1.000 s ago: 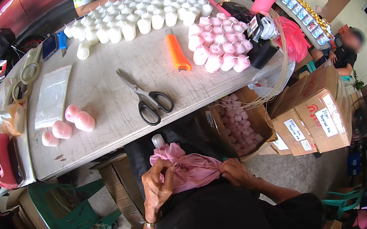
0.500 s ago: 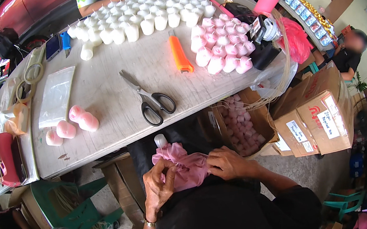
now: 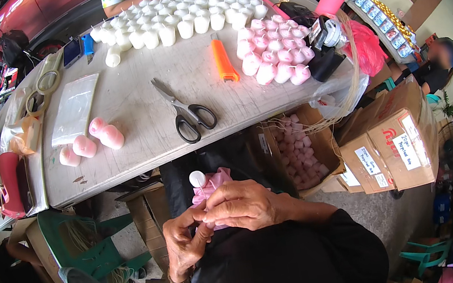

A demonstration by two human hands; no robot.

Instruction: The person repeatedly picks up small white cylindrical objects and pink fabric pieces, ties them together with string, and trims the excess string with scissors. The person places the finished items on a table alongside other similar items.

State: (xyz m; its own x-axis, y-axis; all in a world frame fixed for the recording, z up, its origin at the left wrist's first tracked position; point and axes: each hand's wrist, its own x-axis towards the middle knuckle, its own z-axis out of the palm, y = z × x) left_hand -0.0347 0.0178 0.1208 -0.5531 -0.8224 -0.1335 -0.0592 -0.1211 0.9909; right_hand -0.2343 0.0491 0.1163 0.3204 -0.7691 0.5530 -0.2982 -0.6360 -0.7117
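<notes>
In my lap a white candle [image 3: 197, 178] lies against a bunched pink cloth [image 3: 217, 181], its round end toward the table. A thin wick runs from it toward my fingertips. My left hand [image 3: 187, 239] is closed in a pinch at the wick, its wrist wearing a metal band. My right hand [image 3: 246, 204] comes over from the right with fingers bent and tips meeting the left ones. The fingers hide the wick's end and much of the cloth. Beyond them, black-handled scissors [image 3: 187, 112] lie slightly open on the table [image 3: 138, 124].
White candles [image 3: 186, 29] stand in rows at the back; pink candles [image 3: 275, 55] cluster on the right. An orange cutter [image 3: 223, 61], plastic bags [image 3: 75, 110] and loose pink candles [image 3: 110, 137] lie on the table. Beside my lap stands a box [image 3: 330, 170] of pink pieces. Another person's arm [image 3: 134, 5] rests opposite.
My right hand has moved left from the cloth's right side to meet my left hand. Both now pinch near the candle's wick, and they cover more of the cloth.
</notes>
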